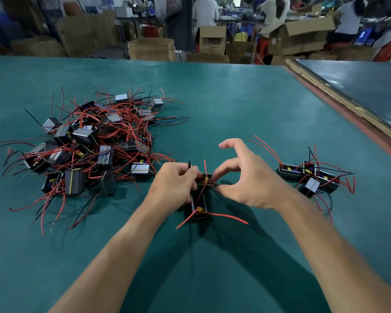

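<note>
A small black open-topped module [199, 210] with yellow and blue parts inside and red wires [228, 217] sticking out lies on the green table [235, 105] at centre. My left hand [174, 186] curls round its far left end and holds a thin black wire that points up. My right hand [246, 177] pinches the module's far end between thumb and forefinger; the other fingers are spread above it.
A big heap of the same black modules with red and black wires [88, 145] lies at the left. A small group of two or three modules [312, 177] sits at the right. Cardboard boxes and seated people are beyond the table's far edge.
</note>
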The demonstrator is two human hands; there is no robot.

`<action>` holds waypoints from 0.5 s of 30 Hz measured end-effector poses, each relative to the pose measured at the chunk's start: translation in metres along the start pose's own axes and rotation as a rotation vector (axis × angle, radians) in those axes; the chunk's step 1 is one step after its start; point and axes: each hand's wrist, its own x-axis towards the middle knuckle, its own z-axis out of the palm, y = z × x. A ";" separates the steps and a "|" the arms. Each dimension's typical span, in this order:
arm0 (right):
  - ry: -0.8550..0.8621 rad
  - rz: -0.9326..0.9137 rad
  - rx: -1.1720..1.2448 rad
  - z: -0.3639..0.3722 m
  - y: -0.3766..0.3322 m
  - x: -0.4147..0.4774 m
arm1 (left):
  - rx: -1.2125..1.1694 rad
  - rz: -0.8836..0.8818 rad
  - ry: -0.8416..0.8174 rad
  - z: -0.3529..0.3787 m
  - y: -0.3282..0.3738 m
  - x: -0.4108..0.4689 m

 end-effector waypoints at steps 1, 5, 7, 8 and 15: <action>0.019 -0.011 -0.014 0.000 -0.001 0.000 | 0.021 -0.002 0.023 0.000 -0.001 0.001; 0.026 -0.042 -0.058 0.003 -0.004 0.000 | 0.036 -0.001 0.044 0.001 -0.001 0.001; 0.045 -0.073 -0.079 0.008 -0.002 0.002 | 0.042 -0.002 0.042 0.002 0.001 0.001; 0.052 -0.083 -0.107 0.010 -0.001 0.003 | 0.036 -0.006 0.030 0.002 0.002 0.001; 0.117 -0.105 -0.187 0.008 0.004 0.006 | -0.053 -0.038 -0.086 0.001 0.005 0.000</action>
